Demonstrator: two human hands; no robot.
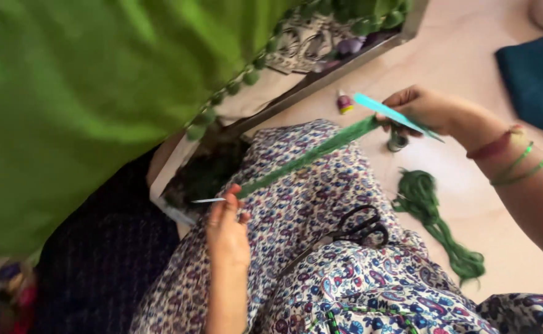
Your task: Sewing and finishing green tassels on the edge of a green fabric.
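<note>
Hands [228,232] on taut green thread [308,154]

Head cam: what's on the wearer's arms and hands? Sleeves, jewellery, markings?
Both forearms are bare, no sleeves in view. The right hand has bangles at the wrist: one reddish band, then thin shiny green bangles. The left hand seems to wear a finger ring; too blurred to be sure. No markings visible.

L hand [227,227] is pinching green thread bundle [308,156] w/ needle [207,200]; R hand [421,109] is gripping its far end plus turquoise card [390,115]; scissors [361,227] are lying on lap.
</note>
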